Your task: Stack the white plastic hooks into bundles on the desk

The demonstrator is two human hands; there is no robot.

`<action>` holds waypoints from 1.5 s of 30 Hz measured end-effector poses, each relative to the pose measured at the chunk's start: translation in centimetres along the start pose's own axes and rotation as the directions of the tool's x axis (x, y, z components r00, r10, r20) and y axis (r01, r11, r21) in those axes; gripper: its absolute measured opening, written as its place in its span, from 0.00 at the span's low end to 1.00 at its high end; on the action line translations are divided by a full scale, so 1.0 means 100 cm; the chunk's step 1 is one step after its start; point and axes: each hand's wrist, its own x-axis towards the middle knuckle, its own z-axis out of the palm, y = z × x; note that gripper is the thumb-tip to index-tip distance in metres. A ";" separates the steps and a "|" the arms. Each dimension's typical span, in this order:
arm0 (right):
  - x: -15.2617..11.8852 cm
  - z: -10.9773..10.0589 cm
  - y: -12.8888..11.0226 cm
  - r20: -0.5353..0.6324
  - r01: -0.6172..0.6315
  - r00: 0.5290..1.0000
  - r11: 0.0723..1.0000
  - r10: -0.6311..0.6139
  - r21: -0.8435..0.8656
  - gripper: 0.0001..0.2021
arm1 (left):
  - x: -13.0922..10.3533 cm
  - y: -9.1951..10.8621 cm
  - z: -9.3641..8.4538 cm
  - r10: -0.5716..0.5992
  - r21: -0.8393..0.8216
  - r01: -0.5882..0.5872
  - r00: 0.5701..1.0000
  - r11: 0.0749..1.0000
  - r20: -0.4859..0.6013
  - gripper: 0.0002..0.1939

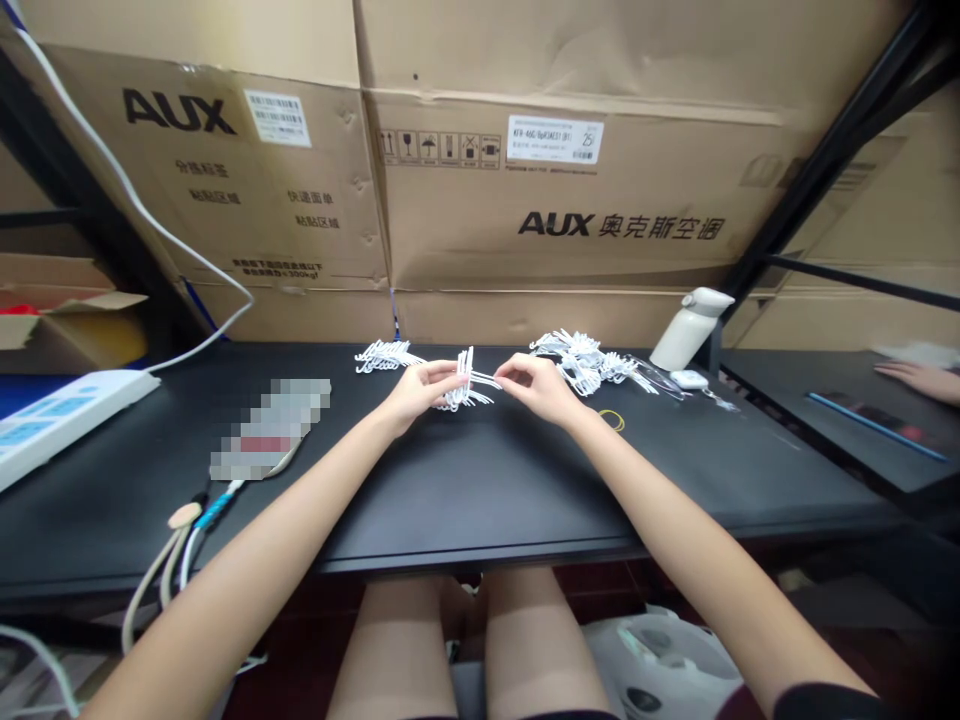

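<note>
— What do we have in our hands?

— White hooked strips (465, 385), a thin bunch of them. Our left hand (416, 392) is closed round the bunch, thumb against fingers, and our right hand (541, 388) pinches at the loose ends with its fingertips. So the bunch sits between the two, over the black tabletop (480, 490).

— Are there more of them about?

— Yes. A small row (385, 356) lies just beyond our left hand, and a larger, tangled heap (577, 358) just beyond our right. Close to our right wrist we also have a yellow rubber band (618, 415).

— And containers?

— Past the right hand stands a white bottle (686, 335), lid on; its wall is opaque, so we can't tell what it holds. Just beside it lies a small white case (688, 380), contents hidden too. Well off to the left of our hands there's an open cardboard box (82, 330), flaps spread, with something red (19, 310) at its mouth; we can't make out what. Behind everything, facing both hands, rise AUX air-conditioner cartons (480, 240), and we see only their printed outsides.

— Anyone else near us?

— A co-worker's hand (919, 380), well apart to the right of ours.
</note>
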 end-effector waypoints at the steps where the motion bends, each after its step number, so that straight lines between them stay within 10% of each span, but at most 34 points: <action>1: 0.000 0.000 0.001 0.011 -0.029 1.000 0.998 0.028 0.051 0.09 | 0.000 0.000 0.000 -0.005 0.001 0.005 1.000 1.000 0.003 0.27; 9: 0.004 0.000 0.006 0.113 -0.211 0.977 0.905 0.182 0.370 0.15 | -0.001 0.001 -0.001 -0.021 0.004 0.021 1.000 1.000 0.003 0.28; 45: 0.003 -0.001 0.002 0.100 -0.208 0.978 0.912 0.185 0.353 0.14 | 0.000 0.002 0.002 -0.031 -0.166 0.043 0.997 0.985 0.072 0.21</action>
